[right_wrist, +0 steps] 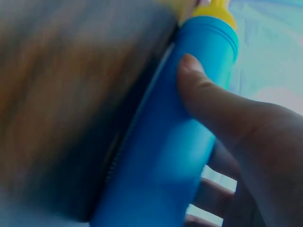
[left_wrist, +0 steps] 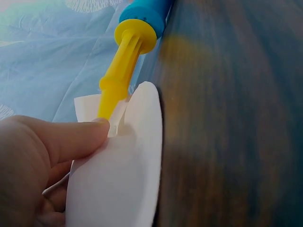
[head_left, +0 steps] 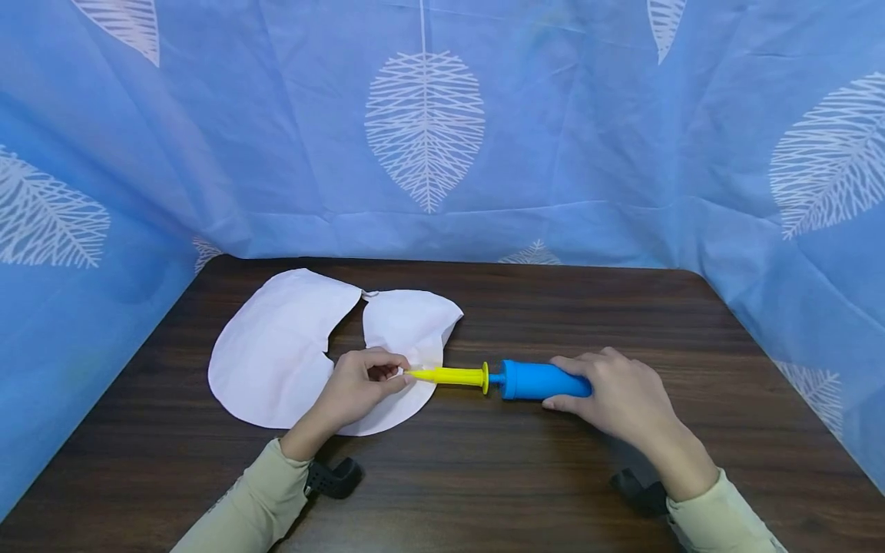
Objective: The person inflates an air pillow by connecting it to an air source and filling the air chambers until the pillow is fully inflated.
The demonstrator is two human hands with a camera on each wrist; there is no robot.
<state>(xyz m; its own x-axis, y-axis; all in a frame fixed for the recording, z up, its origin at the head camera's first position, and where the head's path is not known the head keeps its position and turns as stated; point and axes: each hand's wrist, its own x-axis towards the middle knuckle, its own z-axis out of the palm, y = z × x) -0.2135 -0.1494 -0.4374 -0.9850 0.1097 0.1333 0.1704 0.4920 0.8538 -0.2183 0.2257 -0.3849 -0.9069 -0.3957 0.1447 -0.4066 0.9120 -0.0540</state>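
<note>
A blue hand air pump [head_left: 546, 381] with a yellow nozzle [head_left: 452, 375] lies level above the table, its tip pointing left. My right hand [head_left: 625, 392] grips the blue barrel, thumb on the near side and fingers around the far side. My left hand [head_left: 362, 384] pinches the edge of a flat white inflatable, shaped like a neck pillow [head_left: 270, 361], right at the nozzle tip. In the left wrist view the yellow tip [left_wrist: 110, 101] meets the white material [left_wrist: 125, 179] beside my thumb. The thumb hides whether the tip sits inside a valve.
The dark wood-grain table [head_left: 525, 476] has its far edge against a blue curtain [head_left: 553, 138] with white leaf prints, which also hangs at both sides. Black straps with small devices [head_left: 335, 478] are worn on both wrists.
</note>
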